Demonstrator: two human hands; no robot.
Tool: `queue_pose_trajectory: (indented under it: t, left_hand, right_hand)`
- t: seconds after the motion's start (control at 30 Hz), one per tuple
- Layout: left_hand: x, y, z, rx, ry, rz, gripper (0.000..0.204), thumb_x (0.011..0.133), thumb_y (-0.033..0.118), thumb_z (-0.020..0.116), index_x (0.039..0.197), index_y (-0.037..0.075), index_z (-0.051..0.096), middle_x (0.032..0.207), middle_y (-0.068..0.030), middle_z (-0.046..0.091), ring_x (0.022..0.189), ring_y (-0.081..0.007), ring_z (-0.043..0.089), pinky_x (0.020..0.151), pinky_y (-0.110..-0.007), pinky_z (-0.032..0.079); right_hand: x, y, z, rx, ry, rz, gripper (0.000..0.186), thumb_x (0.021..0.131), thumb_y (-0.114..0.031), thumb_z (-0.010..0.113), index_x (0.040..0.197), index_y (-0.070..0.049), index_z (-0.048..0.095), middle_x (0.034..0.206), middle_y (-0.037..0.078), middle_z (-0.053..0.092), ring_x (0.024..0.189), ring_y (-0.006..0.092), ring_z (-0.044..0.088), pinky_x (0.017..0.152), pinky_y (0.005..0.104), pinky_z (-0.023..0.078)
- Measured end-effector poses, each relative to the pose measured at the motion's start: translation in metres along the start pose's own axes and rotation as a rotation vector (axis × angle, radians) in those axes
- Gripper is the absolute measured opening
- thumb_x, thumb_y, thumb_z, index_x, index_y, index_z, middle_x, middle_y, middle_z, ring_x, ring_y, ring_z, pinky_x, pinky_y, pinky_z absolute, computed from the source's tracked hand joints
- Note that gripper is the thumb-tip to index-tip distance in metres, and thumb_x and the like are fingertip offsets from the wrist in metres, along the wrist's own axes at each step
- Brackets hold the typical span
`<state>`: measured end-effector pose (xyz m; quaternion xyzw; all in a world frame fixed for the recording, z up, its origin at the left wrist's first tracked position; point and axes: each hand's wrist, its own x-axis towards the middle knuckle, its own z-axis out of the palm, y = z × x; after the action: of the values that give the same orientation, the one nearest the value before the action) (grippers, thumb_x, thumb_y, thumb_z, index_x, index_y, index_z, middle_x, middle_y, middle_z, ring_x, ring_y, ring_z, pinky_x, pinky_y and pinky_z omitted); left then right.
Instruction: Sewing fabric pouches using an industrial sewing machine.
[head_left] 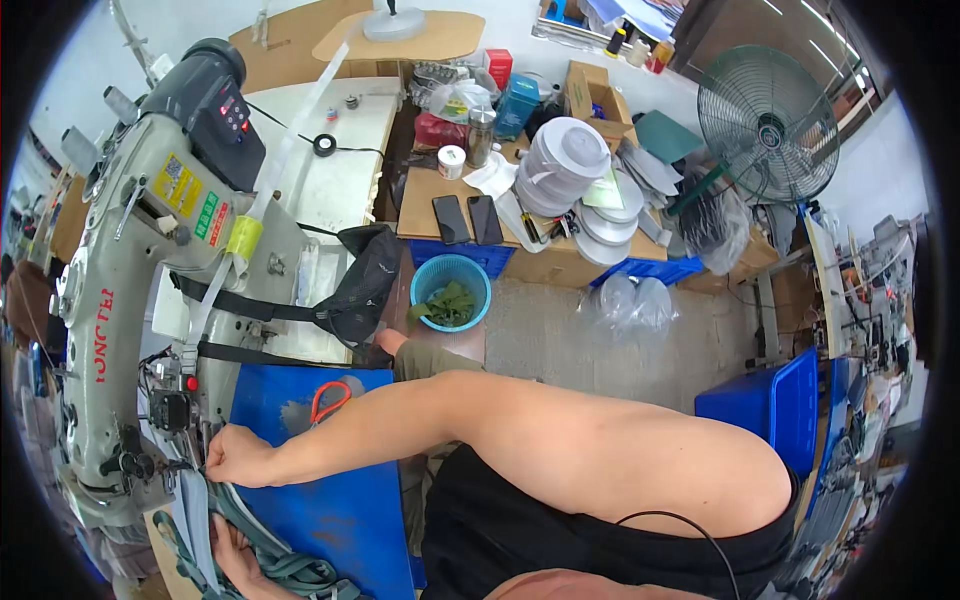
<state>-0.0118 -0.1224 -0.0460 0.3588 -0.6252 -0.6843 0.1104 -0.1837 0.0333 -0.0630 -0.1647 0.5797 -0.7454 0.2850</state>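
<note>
Grip of the right hand (240, 458) curled narrow beside the needle end of a grey industrial sewing machine (110, 270), fingertips at the upper end of a pale grey-blue fabric strip (193, 515); pinching or merely touching, cannot tell. Lower down, grip of the left hand (236, 560) with fingers extended alongside the same strip, amid bunched teal-green fabric (290, 565); partly hidden, so cannot tell whether closed on cloth. Strip close under the machine's needle end, at the left edge of a blue tabletop (340, 520).

On that tabletop, just beside the right forearm (350, 440), red-handled scissors (318, 400). Farther up, against the machine, a black fabric bag (365, 285) with dark straps. On the floor (600, 345), a light-blue plastic basket (450, 265) with green fabric scraps (450, 303) inside. Beyond, on a cardboard sheet (422, 192), two dark smartphones (451, 220) side by side, near stacked white round containers (565, 160). Off to the right, a green-caged fan (770, 130); below, a deep-blue plastic crate (760, 405).
</note>
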Motion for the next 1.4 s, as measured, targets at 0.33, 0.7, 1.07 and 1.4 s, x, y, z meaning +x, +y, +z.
queue_pose_trajectory:
  t: [0.33,0.7,1.07,1.4]
  left_hand:
    - [0.102,-0.069,-0.031,-0.962,-0.503,0.308,0.024,0.105,0.016,0.050,0.120,-0.001,0.059,0.099,-0.0111,0.062,0.078,-0.0188,0.052,0.069,-0.030,0.046]
    - [0.007,-0.104,0.065,0.481,0.107,0.499,0.030,0.099,0.010,0.069,0.125,-0.004,0.063,0.110,-0.0026,0.065,0.086,-0.0093,0.053,0.074,-0.026,0.044]
    - [-0.097,0.076,0.086,1.250,-0.240,0.734,0.011,0.079,0.003,0.062,0.082,-0.003,0.054,0.129,-0.0184,0.067,0.093,-0.0420,0.066,0.076,-0.046,0.055]
    - [-0.094,0.063,0.142,0.833,-0.534,0.499,0.013,0.080,0.010,0.066,0.081,0.001,0.057,0.074,-0.0145,0.060,0.076,-0.0402,0.064,0.067,-0.049,0.051]
  right_hand:
    - [-0.004,-0.004,0.003,0.018,0.009,0.034,0.008,0.076,-0.005,0.074,0.075,0.002,0.074,0.071,0.014,0.072,0.060,0.0226,0.070,0.059,0.0361,0.055]
    - [-0.005,-0.014,0.006,0.306,-0.094,0.321,0.010,0.085,-0.005,0.069,0.089,0.005,0.071,0.077,0.013,0.072,0.056,0.0226,0.073,0.043,0.0336,0.053]
    - [-0.004,-0.023,-0.009,-0.132,-0.242,0.251,0.023,0.083,-0.019,0.075,0.098,-0.002,0.074,0.089,0.007,0.073,0.080,0.0173,0.070,0.061,0.0332,0.058]
    - [0.002,-0.033,-0.009,-0.404,-0.265,0.290,0.023,0.085,-0.023,0.075,0.093,-0.001,0.072,0.078,0.004,0.069,0.068,0.0135,0.064,0.058,0.0328,0.054]
